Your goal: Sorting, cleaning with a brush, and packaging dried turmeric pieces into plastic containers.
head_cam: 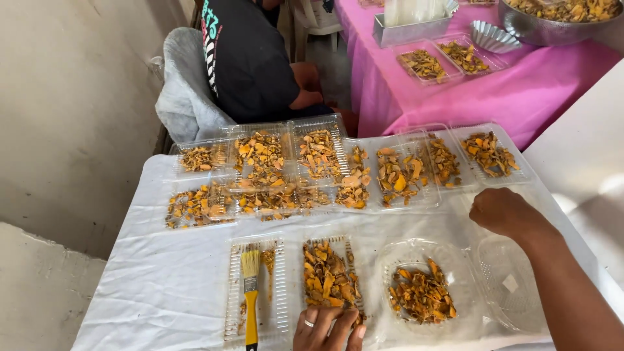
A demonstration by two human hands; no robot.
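Note:
My left hand (325,329), a ring on one finger, rests on the near end of a clear plastic tray (346,250) heaped with orange-brown dried slices (327,278). My right hand (500,211) hovers with fingers curled, holding nothing, above an open clear hinged container (468,286) holding a mound of the same slices (421,296). A yellow-handled paintbrush (250,292) lies in another clear tray (279,292) to the left, with a few crumbs around it.
Several filled clear trays (312,172) line the far side of the white-covered table (175,279). A seated person in a dark shirt (250,58) is beyond. A pink-covered table (520,91) holds more trays, a metal bowl (559,19) and a metal box.

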